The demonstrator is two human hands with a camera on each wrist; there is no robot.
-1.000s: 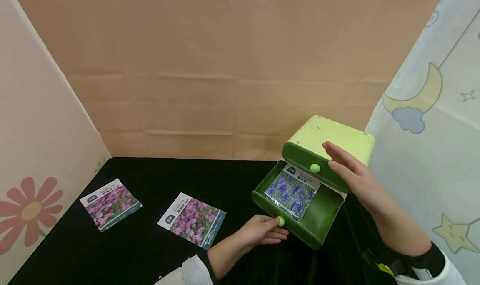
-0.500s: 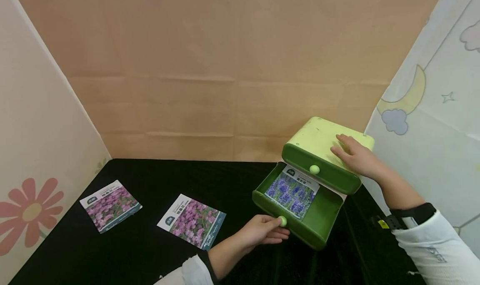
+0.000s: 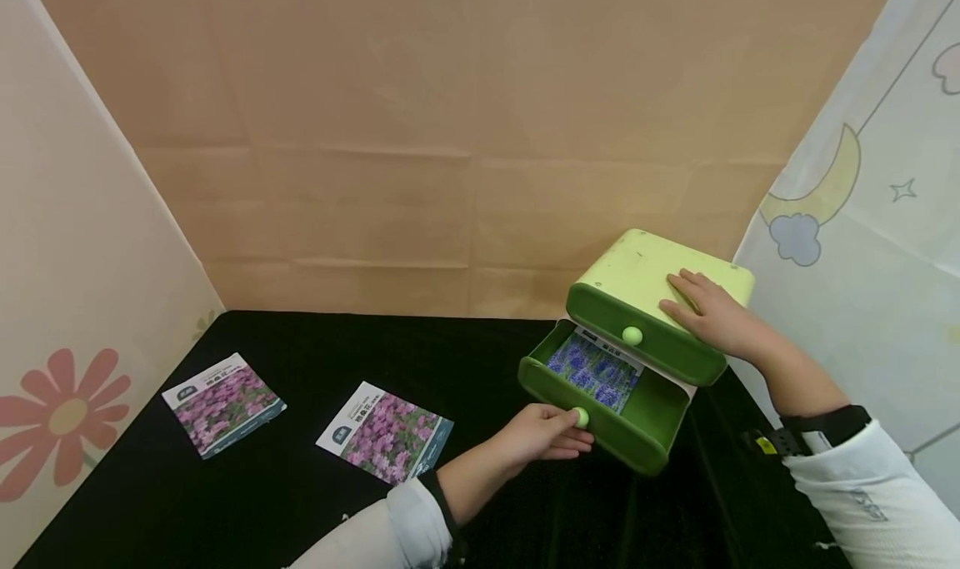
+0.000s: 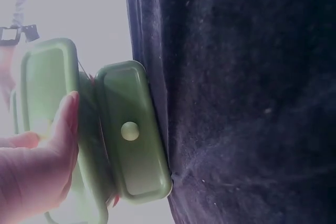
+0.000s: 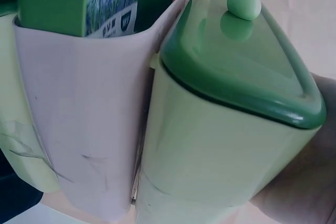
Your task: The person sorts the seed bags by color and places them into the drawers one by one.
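Observation:
A small drawer box (image 3: 633, 269) with a light green top stands at the right. One green drawer (image 3: 633, 446) is partly pulled out, and a packet with purple flowers (image 3: 592, 371) lies inside it. My left hand (image 3: 536, 437) pinches that drawer's round knob (image 3: 582, 417) between thumb and fingers. On the box's top rests my right hand (image 3: 711, 312), its fingers fairly straight. Above the pulled-out drawer, the upper drawer front (image 3: 647, 341) is closed. The left wrist view shows another closed drawer front (image 4: 139, 166) with its own knob (image 4: 130, 130).
Two packets with pink flowers, one at the far left (image 3: 225, 406) and one nearer the middle (image 3: 390, 436), lie on the black cloth (image 3: 300, 519). A brown paper backdrop (image 3: 360, 136) stands behind, with printed side panels at left (image 3: 97, 202) and right (image 3: 885, 302).
My right hand has moved from the box's front edge onto its top. My left hand has pushed the drawer a little way inward, covering more of the purple-flower packet.

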